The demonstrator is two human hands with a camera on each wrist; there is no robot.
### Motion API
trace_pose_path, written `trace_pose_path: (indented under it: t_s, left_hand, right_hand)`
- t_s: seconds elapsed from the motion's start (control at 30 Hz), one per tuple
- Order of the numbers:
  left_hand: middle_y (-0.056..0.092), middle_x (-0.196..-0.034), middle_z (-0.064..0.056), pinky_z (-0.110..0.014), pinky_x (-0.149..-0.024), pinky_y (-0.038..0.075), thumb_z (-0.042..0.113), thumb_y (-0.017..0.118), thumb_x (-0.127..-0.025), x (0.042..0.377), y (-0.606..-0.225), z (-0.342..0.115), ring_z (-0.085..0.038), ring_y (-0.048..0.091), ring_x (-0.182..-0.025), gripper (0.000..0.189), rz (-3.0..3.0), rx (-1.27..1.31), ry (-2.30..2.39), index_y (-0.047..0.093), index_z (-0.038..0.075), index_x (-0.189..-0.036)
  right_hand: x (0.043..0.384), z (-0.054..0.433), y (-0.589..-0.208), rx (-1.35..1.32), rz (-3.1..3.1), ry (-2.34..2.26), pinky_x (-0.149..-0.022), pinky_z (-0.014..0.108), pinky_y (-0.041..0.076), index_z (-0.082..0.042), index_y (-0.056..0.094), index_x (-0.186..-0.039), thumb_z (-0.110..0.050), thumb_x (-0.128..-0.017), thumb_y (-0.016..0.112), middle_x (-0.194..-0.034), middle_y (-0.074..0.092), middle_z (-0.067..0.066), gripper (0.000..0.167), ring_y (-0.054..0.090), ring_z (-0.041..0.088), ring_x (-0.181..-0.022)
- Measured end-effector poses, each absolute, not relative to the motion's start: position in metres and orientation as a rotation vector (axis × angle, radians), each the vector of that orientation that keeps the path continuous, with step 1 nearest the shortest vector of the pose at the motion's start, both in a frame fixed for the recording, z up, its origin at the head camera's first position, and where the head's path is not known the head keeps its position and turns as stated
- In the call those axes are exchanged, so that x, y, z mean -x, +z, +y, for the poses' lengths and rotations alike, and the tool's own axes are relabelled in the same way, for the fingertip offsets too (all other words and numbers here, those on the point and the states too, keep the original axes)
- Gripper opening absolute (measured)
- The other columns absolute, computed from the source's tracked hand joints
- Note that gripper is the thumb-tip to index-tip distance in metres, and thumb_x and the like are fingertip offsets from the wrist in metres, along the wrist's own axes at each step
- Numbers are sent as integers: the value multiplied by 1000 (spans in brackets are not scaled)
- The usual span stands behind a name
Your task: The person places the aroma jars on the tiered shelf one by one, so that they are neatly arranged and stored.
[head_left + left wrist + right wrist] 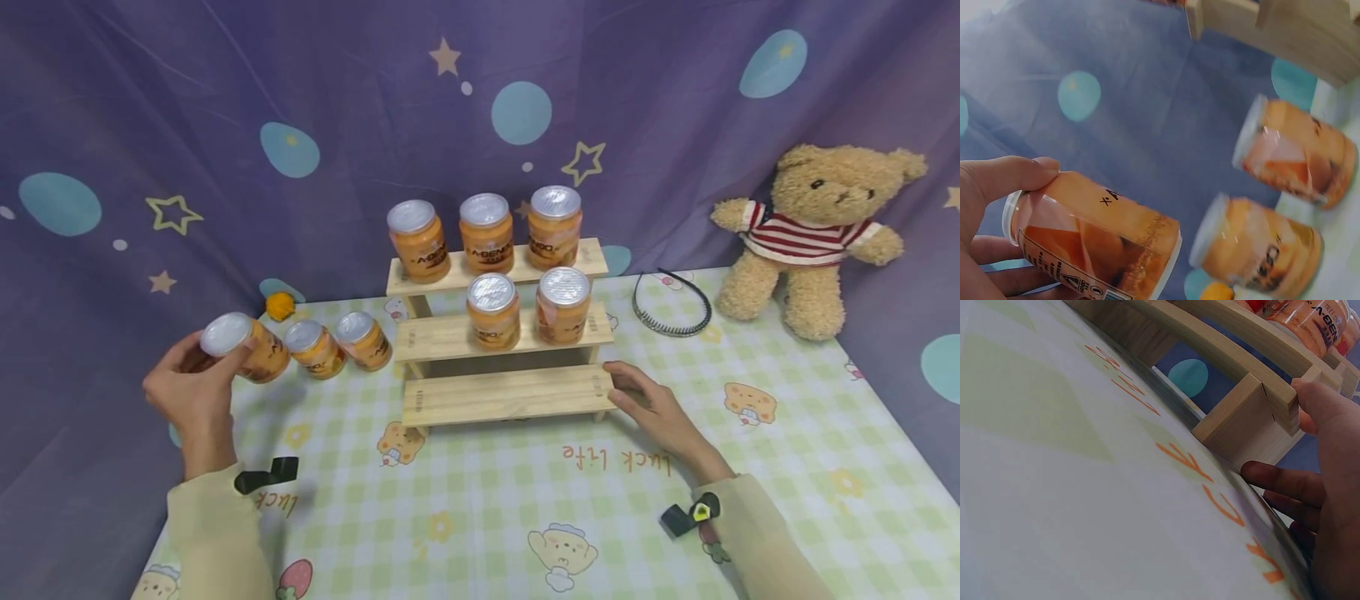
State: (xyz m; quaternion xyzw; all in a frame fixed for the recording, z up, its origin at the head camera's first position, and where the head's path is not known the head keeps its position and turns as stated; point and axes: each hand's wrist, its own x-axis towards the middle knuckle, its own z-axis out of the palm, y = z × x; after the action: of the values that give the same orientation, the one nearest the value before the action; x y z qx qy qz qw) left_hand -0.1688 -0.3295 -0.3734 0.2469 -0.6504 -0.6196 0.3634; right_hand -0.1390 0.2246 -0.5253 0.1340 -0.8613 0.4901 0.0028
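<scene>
My left hand (197,385) grips an orange-labelled can (1100,240) with a silver lid, tilted and held near its lid end. Beside it on the tablecloth are two similar cans, a nearer one (321,353) and another (367,343) to its right. A three-step wooden rack (502,395) stands mid-table. Three such cans (489,242) line its top step, and two (564,312) stand on the right part of the middle step. The bottom step is bare. At that step's right end, my right hand (654,412) touches the board with thumb and finger, its other fingers loosely extended.
A black toothed headband (672,331) lies right of the rack. Farther right, a teddy bear (813,225) in a striped top leans on the purple curtain (360,92). A small orange-yellow pompom-like thing (281,306) is behind the left cans.
</scene>
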Motion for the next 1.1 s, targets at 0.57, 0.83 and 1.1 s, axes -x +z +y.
trace_pose_path:
  t_s: [0.57,0.83,1.1]
  left_hand:
    - [73,-86,10,-13,-71,53,-7,89,-62,153,-344,-272,-6,67,-78,50,-1808,-415,-1600,76,4,-108]
    - [74,-87,8,-14,-69,54,-9,90,-60,148,-336,-249,-9,67,-78,50,-1822,-313,-1647,77,2,-107]
    - [73,-92,9,-14,-71,55,-7,89,-63,146,-333,-228,-9,68,-82,50,-1916,-224,-1642,75,1,-111]
  right_hand:
    - [140,224,-526,-424,-2692,1556,-100,16,46,-24,47,-148,-23,-105,54,-129,68,10,44,63,1,-114]
    - [139,225,-526,-425,-2688,1557,-100,16,46,-24,47,-147,-25,-104,54,-129,68,10,43,63,1,-114]
    - [140,225,-526,-439,-2681,1612,-98,16,49,-20,46,-148,-25,-105,53,-132,65,14,44,65,17,-119]
